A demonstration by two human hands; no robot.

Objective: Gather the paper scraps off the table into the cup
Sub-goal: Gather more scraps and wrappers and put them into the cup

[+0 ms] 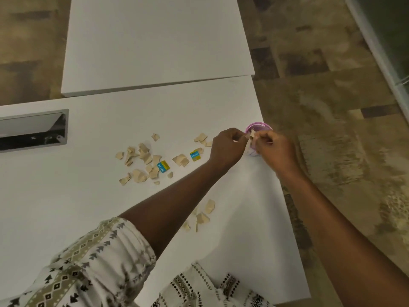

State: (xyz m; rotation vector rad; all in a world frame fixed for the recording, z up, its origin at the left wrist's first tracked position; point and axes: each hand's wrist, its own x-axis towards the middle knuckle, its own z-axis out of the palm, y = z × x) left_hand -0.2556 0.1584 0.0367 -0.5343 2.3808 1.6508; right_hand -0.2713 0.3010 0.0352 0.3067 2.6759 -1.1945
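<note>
A small purple cup [258, 125] stands near the right edge of the white table [88, 196]. My left hand [228, 147] and my right hand [276, 151] meet just in front of the cup and hide most of it. Between their pinched fingertips sits a beige paper scrap [251, 134], at the cup's rim. Several beige scraps [141, 161] lie scattered to the left of my hands, with two blue-and-yellow printed pieces [163, 166] [195, 155] among them. A smaller group of scraps [204, 214] lies closer to me, between my forearms.
A second white table [155, 41] butts against the far side. A recessed metal cable slot [33, 129] sits in the tabletop at the left. The table's right edge runs close beside the cup, with patterned carpet [332, 129] beyond.
</note>
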